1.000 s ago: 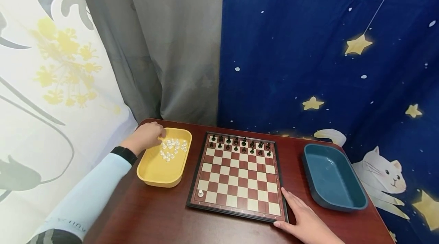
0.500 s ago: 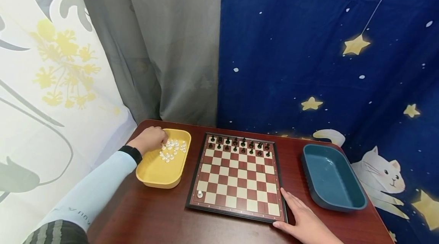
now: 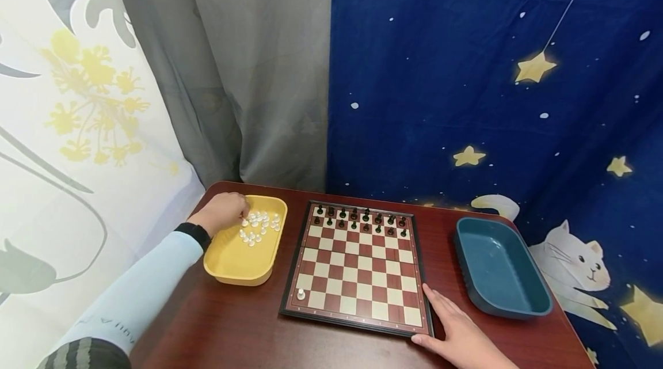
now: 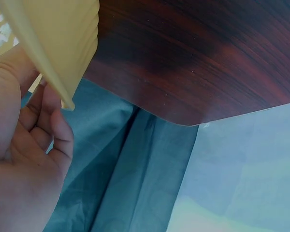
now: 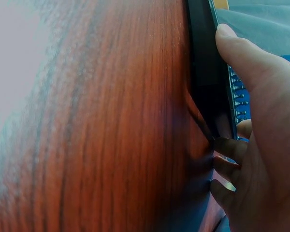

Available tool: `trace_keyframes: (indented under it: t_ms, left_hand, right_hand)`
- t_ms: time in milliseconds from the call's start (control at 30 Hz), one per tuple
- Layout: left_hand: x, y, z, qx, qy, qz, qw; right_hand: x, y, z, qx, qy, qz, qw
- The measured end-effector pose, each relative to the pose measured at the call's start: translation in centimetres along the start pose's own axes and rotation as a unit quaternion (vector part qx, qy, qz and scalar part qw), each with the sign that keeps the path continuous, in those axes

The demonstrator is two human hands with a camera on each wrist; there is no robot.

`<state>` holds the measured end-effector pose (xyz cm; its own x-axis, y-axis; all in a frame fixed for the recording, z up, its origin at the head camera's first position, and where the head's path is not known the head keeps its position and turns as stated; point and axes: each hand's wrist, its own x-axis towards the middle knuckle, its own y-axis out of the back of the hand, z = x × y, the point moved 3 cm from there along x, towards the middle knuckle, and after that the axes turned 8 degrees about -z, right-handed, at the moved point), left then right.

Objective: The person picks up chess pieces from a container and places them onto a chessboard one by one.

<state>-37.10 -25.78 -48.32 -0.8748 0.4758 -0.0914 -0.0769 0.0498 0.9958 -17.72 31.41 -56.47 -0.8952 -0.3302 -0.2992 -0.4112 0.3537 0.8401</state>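
Observation:
In the head view my left hand [image 3: 223,212] reaches over the far left rim of the yellow tray [image 3: 235,262], fingers bent down among several small white chess pieces [image 3: 251,238]. A white piece lies right at the fingertips; whether they pinch it is hidden. The left wrist view shows thumb and finger ends behind the tray wall [image 4: 63,43]. My right hand [image 3: 456,331] rests against the near right corner of the chessboard [image 3: 357,274], thumb at the front edge and fairly straight fingers along the side. One white pawn [image 3: 301,294] stands on the near left corner square.
Two rows of dark chess pieces [image 3: 354,224] line the board's far side. A blue tray [image 3: 468,277] stands right of the board. All of it is on a reddish-brown table [image 3: 243,328], with grey [image 3: 279,98] and blue curtains [image 3: 440,69] behind.
My left hand moved a little right into the tray, then slightly back left among the white pieces. My right hand and the board stay put; the view shifted slightly.

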Motion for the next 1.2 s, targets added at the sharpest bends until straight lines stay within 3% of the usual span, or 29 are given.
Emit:
trace_keyframes:
  t_ms: [200,400,533,700,900,1033,1200]
  left_hand:
    - [-1.0,0.6,-0.4,-0.012,0.007,0.015,0.9998]
    - [-2.2,2.4,1.3,-0.058,0.004,0.036,0.9977]
    - [-2.8,3.7,3.7,-0.095,-0.017,0.051,0.9941]
    - [-2.9,4.2,7.4,-0.077,-0.066,0.083,0.9913]
    - [-3.5,4.8,12.7,-0.076,-0.133,0.125,0.9802]
    - [-3.9,4.3,15.9,-0.097,-0.153,0.12,0.9761]
    - [-4.4,2.5,19.0,-0.103,-0.166,0.103,0.9752]
  right_hand:
    - [-0.1,0.0,-0.1,-0.002,-0.001,-0.002,1.0]
    - [-0.2,0.2,-0.2,-0.007,-0.001,0.0,1.0]
    - [-0.2,0.1,-0.1,-0.004,-0.007,-0.001,1.0]
    - [-0.1,0.1,-0.1,-0.006,-0.008,-0.001,1.0]
    - [-0.1,0.1,-0.1,-0.009,-0.001,0.0,1.0]
    - [0.0,0.1,-0.1,-0.007,0.0,-0.001,1.0]
    - [0.0,0.3,-0.1,-0.007,-0.003,-0.001,1.0]
